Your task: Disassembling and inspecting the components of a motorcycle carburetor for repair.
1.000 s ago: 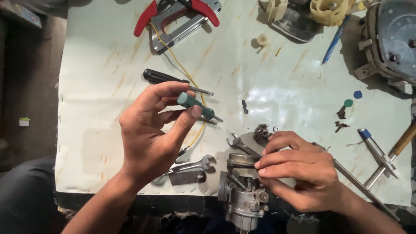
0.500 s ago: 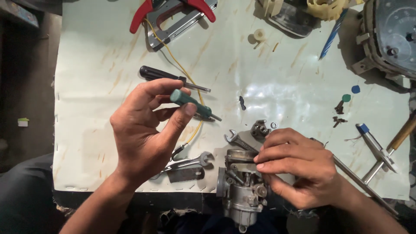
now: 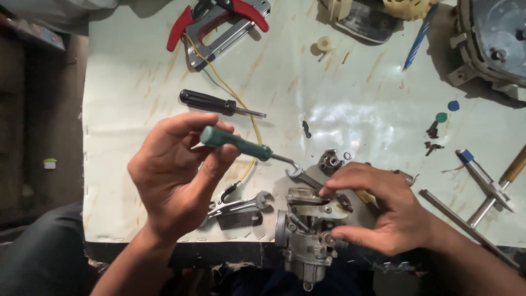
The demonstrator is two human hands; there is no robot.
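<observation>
My left hand point(image 3: 170, 175) has its grip clamped on the green screwdriver point(image 3: 235, 142), raised off the counter point(image 3: 339, 104). My right hand point(image 3: 383, 211) pinches the carburetor point(image 3: 307, 230) at the near edge. Screwdriver tip isn't on it yet; its screws look untouched.

2 screwdrivers point(image 3: 235, 143), 2 wrenches point(image 3: 241, 204), 1 carburetor point(image 3: 307, 235)

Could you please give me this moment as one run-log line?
left hand: holds green-handled screwdriver | right hand: grips carburetor at table edge | black screwdriver: lying apart
</observation>
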